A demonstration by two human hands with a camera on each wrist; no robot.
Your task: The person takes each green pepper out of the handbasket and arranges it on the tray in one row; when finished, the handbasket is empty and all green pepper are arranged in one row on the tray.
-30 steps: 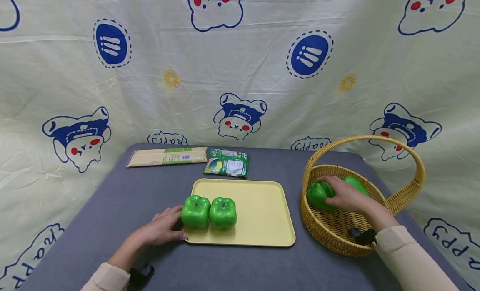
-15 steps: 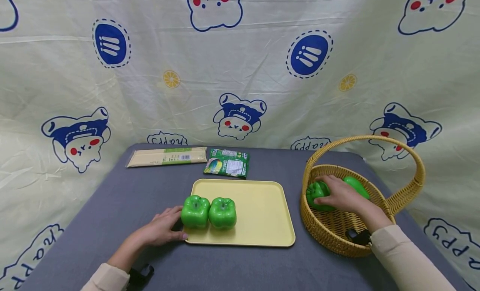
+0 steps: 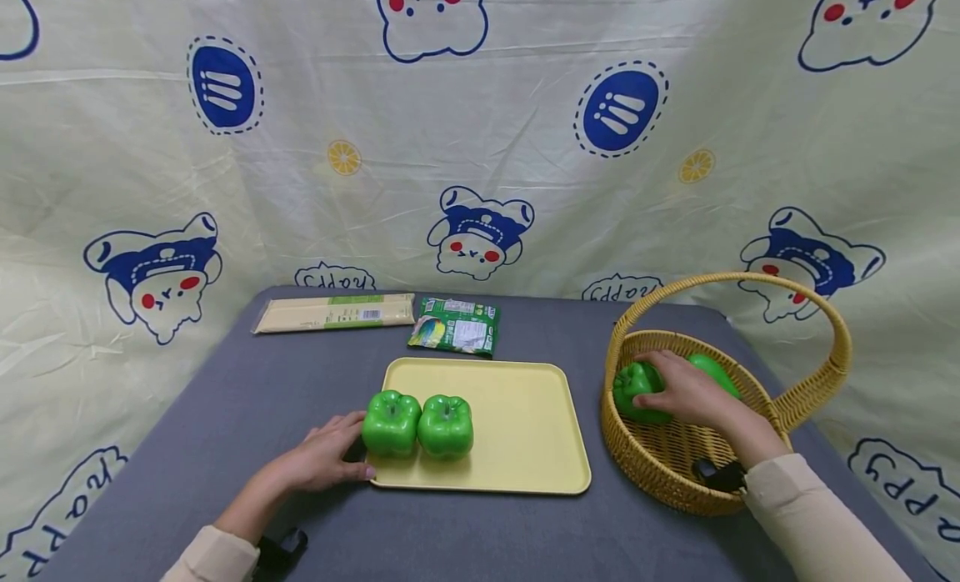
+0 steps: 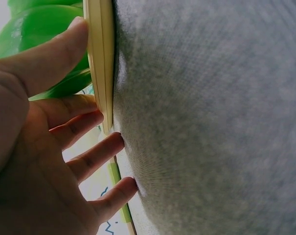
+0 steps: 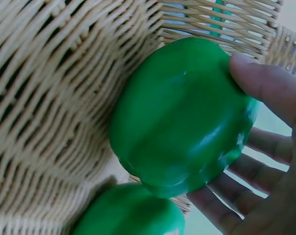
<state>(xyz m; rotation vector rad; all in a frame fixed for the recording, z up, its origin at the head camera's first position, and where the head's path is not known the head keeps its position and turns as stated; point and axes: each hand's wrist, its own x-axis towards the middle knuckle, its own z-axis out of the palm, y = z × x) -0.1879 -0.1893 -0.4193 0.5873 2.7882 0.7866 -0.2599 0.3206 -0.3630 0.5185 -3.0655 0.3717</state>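
My left hand (image 3: 326,457) is at the left front corner of a yellow tray (image 3: 525,423). Its thumb touches the rim and its fingers are spread loosely along the edge, as the left wrist view shows. Two green bell peppers (image 3: 446,426) stand side by side on the tray's left part, close to that hand. Inside the wicker basket (image 3: 652,478), my right hand (image 3: 693,390) grips another green bell pepper (image 5: 182,112), thumb on one side and fingers on the other. A further green pepper (image 5: 133,215) lies beside it in the basket, partly hidden by the hand in the head view.
Behind the tray lie a long flat beige packet (image 3: 333,313) and a green printed packet (image 3: 455,325). The basket's tall handle (image 3: 731,277) arches above the right hand. A printed curtain (image 3: 300,198) hangs behind the grey-covered table (image 3: 480,532).
My right hand has shifted slightly left around the pepper in the basket, mostly in the earlier half second. The left hand, tray and its two peppers have stayed put.
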